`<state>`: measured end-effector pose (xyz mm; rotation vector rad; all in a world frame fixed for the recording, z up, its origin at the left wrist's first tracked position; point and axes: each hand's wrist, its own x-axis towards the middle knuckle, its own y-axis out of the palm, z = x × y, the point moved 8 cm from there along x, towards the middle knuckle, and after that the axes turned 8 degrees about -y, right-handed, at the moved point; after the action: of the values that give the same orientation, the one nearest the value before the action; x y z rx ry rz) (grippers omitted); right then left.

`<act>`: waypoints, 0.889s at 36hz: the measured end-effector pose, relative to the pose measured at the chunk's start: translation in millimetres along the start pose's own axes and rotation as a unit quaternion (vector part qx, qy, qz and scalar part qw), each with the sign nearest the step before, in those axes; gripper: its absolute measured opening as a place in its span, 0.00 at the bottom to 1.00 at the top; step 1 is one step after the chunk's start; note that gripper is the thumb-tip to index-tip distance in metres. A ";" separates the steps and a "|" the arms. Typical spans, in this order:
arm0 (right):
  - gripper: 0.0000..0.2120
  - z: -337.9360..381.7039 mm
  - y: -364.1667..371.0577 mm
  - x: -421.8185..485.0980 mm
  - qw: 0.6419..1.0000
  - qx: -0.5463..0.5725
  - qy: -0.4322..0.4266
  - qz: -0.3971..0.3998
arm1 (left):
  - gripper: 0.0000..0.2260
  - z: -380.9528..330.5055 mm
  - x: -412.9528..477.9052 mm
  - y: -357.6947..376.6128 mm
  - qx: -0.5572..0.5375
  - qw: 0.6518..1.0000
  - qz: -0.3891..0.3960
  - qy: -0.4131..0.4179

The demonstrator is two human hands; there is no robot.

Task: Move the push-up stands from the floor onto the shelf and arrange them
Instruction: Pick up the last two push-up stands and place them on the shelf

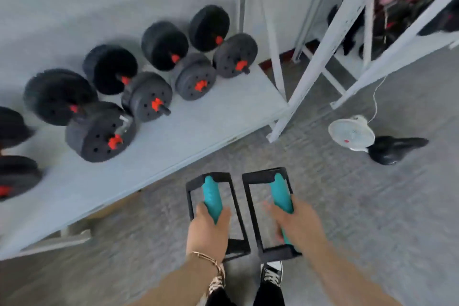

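Note:
Two push-up stands with black rectangular frames and teal grips sit side by side over the grey floor in front of my feet. My left hand (210, 228) is closed around the teal grip of the left stand (211, 195). My right hand (295, 221) wraps the teal grip of the right stand (279, 191). Whether the stands touch the floor or hang just above it is unclear. The low grey shelf (188, 129) lies ahead and to the left, its near right part bare.
Several black dumbbells with orange collars (149, 99) fill the back and left of the shelf. A white shelf post (320, 62) stands at the right. A small white fan (351, 134) and a black object (395, 149) lie on the floor to the right.

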<state>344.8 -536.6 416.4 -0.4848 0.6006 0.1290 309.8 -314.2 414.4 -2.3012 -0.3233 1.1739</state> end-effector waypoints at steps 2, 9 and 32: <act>0.13 45.6 -23.7 -31.0 1.000 0.007 -0.023 -0.008 | 0.13 -32.7 -31.6 -37.7 -0.004 1.000 -0.005 0.028; 0.16 168.1 -74.8 -117.9 0.995 0.050 -0.085 -0.026 | 0.15 -118.0 -116.5 -143.0 -0.029 0.993 -0.033 0.106; 0.13 411.5 -144.9 -200.3 0.942 0.158 -0.286 -0.081 | 0.14 -276.3 -210.2 -318.1 -0.207 0.943 -0.058 0.253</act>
<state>427.7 -464.8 883.7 -0.1648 0.0040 0.0114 415.9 -238.0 866.8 -2.7943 -0.5380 0.4474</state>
